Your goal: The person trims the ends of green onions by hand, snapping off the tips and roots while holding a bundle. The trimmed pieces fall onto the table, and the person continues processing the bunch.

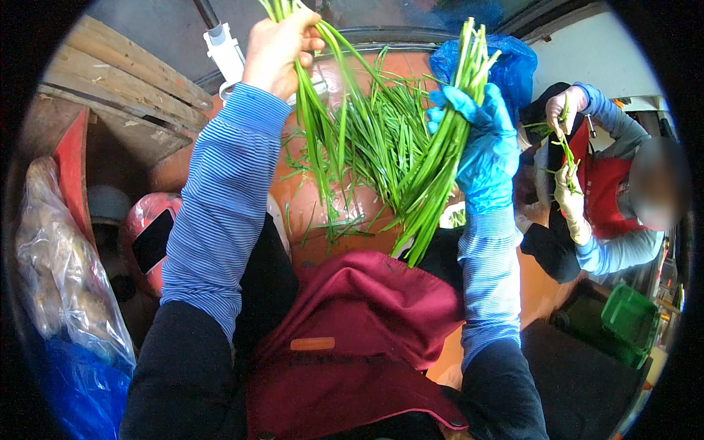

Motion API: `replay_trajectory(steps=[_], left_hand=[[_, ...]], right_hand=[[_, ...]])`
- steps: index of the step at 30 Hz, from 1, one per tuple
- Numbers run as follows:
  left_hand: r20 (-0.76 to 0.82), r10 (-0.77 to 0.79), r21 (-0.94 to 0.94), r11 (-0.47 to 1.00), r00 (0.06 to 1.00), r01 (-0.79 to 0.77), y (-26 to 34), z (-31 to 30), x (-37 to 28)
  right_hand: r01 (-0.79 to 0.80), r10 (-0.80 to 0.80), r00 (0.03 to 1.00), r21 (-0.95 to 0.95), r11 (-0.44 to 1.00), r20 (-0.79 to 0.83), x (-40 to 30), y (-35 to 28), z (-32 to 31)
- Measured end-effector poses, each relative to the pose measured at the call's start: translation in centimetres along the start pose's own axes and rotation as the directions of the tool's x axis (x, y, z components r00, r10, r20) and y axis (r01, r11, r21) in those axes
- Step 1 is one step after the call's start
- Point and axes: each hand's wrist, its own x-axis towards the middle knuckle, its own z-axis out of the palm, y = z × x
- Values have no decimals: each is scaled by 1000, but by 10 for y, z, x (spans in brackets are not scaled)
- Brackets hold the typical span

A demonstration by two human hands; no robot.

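My left hand [283, 52], bare, is raised at the top of the view with its fingers closed around a small bunch of garlic chives [316, 121]. Their leaves hang down from it, and their upper ends run out of view. Across from it, my right hand [484, 132] wears a blue disposable glove and grips a thicker bunch of garlic chives [434, 184]. The pale cut stems of that bunch point up, while its leaves slant down toward my lap. Between and below both hands, a loose pile of chives [385, 126] lies on the orange tiled floor [316, 192].
Behind my right hand is a blue plastic bag [514, 66]. A co-worker [605, 181] in a red apron sits at the right, holding some green stems. To my left are a phone [154, 241] on a red surface, wooden boards [121, 77] and a filled clear bag [66, 253].
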Motion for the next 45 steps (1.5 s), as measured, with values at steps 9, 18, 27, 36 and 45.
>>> replay_trajectory(steps=[9,18,27,36,45], left_hand=[[-90,48,-78,995,995,-56,5,-26,-1],[-147,30,-39,999,989,-36,11,-36,1],[-110,36,-28,999,993,-39,8,-33,0],[118,3,28,1000,993,-7,-4,-5,-14],[194,-10,-54,998,981,21,-1,9,-25]], right_hand=[[226,-226,974,4,974,-28,-11,-15,-19],[269,-266,962,33,963,-60,-13,-26,-39],[227,-228,974,-73,971,-6,-15,-19,-30],[-147,157,980,-86,985,125,-13,13,19],[-162,183,967,-128,978,177,-6,22,22]])
